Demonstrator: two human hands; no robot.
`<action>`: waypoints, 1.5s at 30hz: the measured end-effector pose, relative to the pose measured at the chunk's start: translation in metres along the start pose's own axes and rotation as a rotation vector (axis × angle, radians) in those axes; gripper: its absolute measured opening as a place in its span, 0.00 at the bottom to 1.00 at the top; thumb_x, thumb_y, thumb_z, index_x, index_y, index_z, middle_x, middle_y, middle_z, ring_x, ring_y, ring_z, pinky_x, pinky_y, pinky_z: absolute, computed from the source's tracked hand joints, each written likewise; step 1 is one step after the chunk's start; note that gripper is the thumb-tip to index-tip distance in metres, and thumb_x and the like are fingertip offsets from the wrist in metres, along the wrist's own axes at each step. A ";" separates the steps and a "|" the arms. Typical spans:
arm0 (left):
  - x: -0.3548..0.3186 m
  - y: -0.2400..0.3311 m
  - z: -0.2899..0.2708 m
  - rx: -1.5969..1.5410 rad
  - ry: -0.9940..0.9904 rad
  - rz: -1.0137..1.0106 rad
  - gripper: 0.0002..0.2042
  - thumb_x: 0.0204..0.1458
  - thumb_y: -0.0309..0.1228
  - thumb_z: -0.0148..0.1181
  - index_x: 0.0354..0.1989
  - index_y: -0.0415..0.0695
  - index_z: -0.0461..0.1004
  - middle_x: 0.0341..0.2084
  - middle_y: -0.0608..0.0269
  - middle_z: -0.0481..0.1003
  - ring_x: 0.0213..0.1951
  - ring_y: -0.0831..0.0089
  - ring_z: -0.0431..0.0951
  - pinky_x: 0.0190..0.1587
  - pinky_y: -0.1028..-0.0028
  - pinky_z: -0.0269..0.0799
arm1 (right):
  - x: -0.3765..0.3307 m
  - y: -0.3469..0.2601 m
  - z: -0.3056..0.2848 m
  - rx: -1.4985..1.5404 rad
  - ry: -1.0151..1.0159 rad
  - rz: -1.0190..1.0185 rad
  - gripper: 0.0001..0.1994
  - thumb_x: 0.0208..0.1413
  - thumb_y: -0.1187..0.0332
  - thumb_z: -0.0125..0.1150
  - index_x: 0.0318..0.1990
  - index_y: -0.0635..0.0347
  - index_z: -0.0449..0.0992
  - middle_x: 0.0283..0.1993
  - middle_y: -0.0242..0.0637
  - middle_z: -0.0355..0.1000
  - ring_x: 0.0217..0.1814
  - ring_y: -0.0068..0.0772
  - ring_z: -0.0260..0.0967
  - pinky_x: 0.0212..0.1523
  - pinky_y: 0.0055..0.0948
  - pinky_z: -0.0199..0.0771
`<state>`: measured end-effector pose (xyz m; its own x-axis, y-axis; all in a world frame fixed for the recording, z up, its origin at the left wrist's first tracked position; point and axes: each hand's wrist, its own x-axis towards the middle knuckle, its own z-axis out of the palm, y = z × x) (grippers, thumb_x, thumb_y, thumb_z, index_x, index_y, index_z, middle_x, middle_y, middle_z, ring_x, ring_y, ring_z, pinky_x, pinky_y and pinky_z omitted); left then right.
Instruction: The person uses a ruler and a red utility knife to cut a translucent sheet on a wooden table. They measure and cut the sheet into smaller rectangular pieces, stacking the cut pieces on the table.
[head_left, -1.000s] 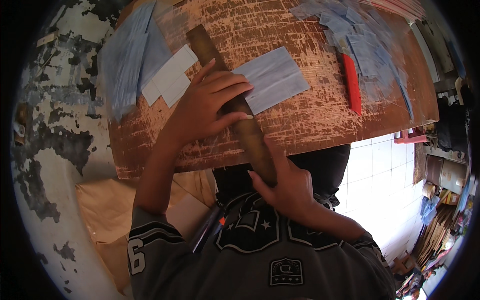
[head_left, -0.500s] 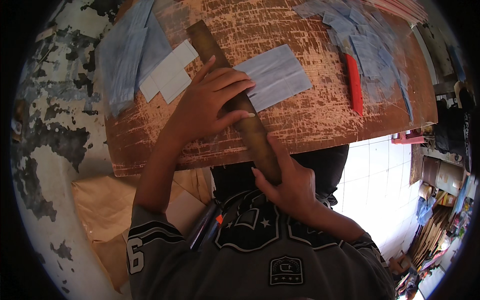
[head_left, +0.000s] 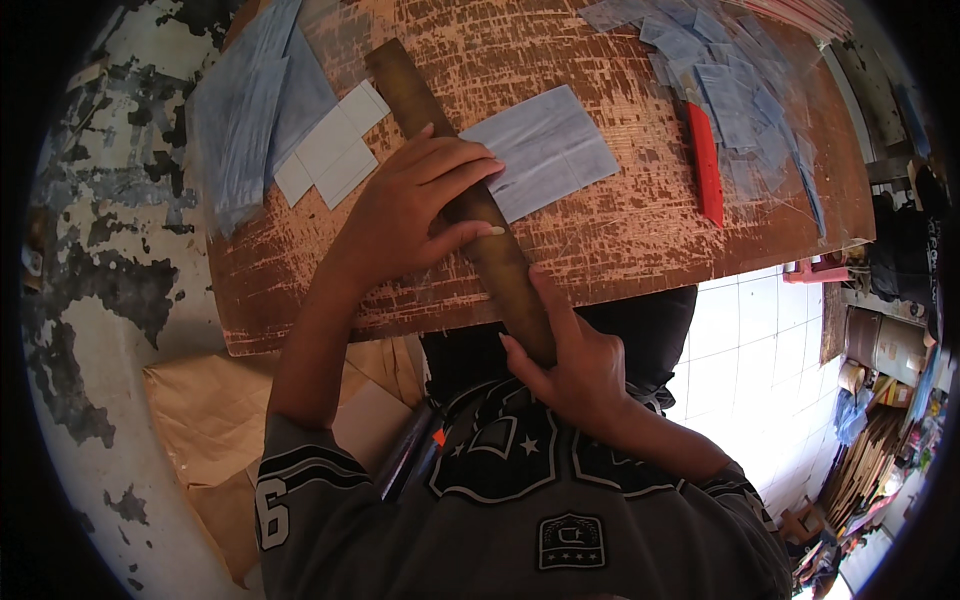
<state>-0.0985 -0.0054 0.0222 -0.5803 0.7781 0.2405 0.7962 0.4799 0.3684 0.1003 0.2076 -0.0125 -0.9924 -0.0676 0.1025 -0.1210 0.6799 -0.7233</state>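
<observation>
One long brown strip (head_left: 510, 275) slants under my left hand (head_left: 400, 205), which lies spread across its middle. My right hand (head_left: 583, 372) pinches the near end by both edges. Blue-grey sheet (head_left: 555, 150) sits just right of my left hand. Strip's probably stiff, lightish, kinda slick, so I'd grab the edges.

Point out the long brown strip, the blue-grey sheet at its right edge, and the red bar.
Long brown strip (head_left: 506, 268), head view: its bare lower stretch.
Blue-grey sheet (head_left: 550, 148), head view: middle of its face.
Red bar (head_left: 705, 166), head view: midway along it.
</observation>
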 end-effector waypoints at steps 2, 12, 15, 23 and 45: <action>0.001 0.000 0.000 -0.018 0.003 -0.001 0.30 0.58 0.50 0.73 0.66 0.49 0.80 0.63 0.60 0.79 0.68 0.55 0.77 0.79 0.45 0.62 | 0.000 0.001 0.001 0.008 0.007 0.001 0.44 0.62 0.56 0.75 0.82 0.60 0.60 0.43 0.45 0.86 0.30 0.43 0.85 0.27 0.40 0.84; 0.000 -0.001 0.001 -0.019 -0.001 0.000 0.31 0.56 0.46 0.74 0.68 0.50 0.78 0.66 0.62 0.77 0.68 0.55 0.76 0.79 0.45 0.63 | 0.000 0.004 0.007 0.082 0.007 0.003 0.44 0.63 0.58 0.74 0.81 0.62 0.58 0.40 0.47 0.85 0.30 0.46 0.85 0.28 0.41 0.84; 0.000 0.000 0.001 -0.023 0.002 0.002 0.30 0.57 0.46 0.74 0.67 0.50 0.78 0.65 0.61 0.77 0.68 0.55 0.76 0.79 0.45 0.63 | 0.000 0.005 0.009 0.125 0.013 0.001 0.43 0.64 0.59 0.73 0.81 0.62 0.58 0.40 0.49 0.85 0.31 0.47 0.85 0.29 0.42 0.85; 0.000 -0.001 0.003 -0.029 0.016 0.008 0.30 0.56 0.47 0.74 0.67 0.49 0.79 0.65 0.61 0.78 0.67 0.55 0.77 0.79 0.44 0.63 | -0.001 0.009 0.014 0.153 0.037 -0.021 0.42 0.64 0.59 0.73 0.80 0.63 0.58 0.42 0.52 0.85 0.30 0.49 0.86 0.30 0.42 0.86; -0.002 -0.005 0.009 -0.050 0.015 0.003 0.31 0.57 0.49 0.73 0.67 0.49 0.77 0.65 0.61 0.77 0.68 0.56 0.77 0.80 0.41 0.60 | 0.000 0.011 0.013 0.217 0.013 -0.005 0.41 0.64 0.60 0.74 0.78 0.64 0.60 0.50 0.57 0.85 0.36 0.50 0.88 0.35 0.43 0.88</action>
<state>-0.0997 -0.0062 0.0121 -0.5803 0.7735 0.2549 0.7889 0.4562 0.4117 0.0984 0.2056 -0.0288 -0.9916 -0.0599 0.1145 -0.1291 0.5060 -0.8528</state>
